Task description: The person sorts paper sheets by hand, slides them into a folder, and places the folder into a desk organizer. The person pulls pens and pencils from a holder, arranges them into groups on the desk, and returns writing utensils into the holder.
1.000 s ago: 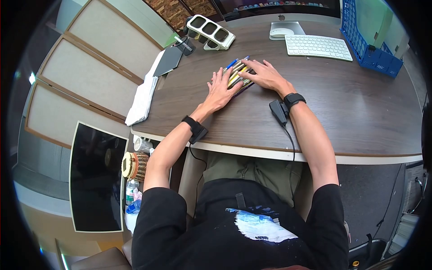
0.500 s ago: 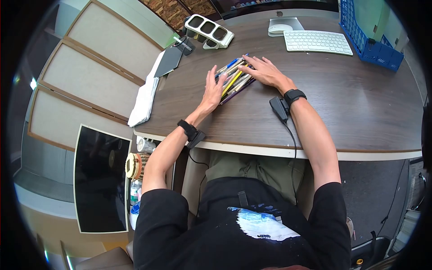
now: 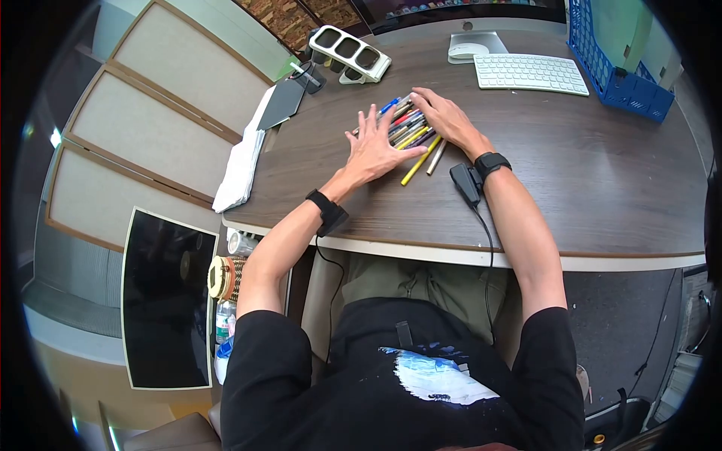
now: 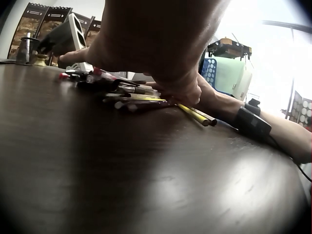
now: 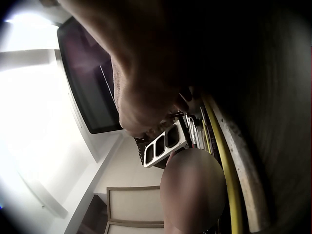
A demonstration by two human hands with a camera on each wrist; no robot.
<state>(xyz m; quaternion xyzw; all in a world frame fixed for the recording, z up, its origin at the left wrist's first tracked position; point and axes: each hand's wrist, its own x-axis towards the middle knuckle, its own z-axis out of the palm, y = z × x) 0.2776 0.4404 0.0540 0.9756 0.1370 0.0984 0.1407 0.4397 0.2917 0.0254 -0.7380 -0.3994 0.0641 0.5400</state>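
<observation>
A loose pile of pens and pencils (image 3: 403, 129) lies on the brown desk between both hands. My left hand (image 3: 374, 154) is at the pile's left side, its fingers spread and the thumb reaching across the near end. On the opposite side, my right hand (image 3: 449, 124) has its fingers bent lightly over the far right edge. A yellow pencil (image 3: 419, 164) and a pale pencil (image 3: 436, 158) stick out toward the near edge. In the right wrist view, the yellow pencil (image 5: 226, 161) runs close beneath that hand. Both palms hide part of the pile.
A white three-hole holder (image 3: 350, 51) and a black pen cup (image 3: 308, 77) stand at the back left. Behind lie a white keyboard (image 3: 531, 74) and a mouse (image 3: 468, 50). A blue basket (image 3: 635, 98) is at the right, papers (image 3: 242, 169) at the left.
My left hand has turned from the pile's left edge and now spreads over it. The pile has shifted slightly right, and two pencils now jut out toward the near edge.
</observation>
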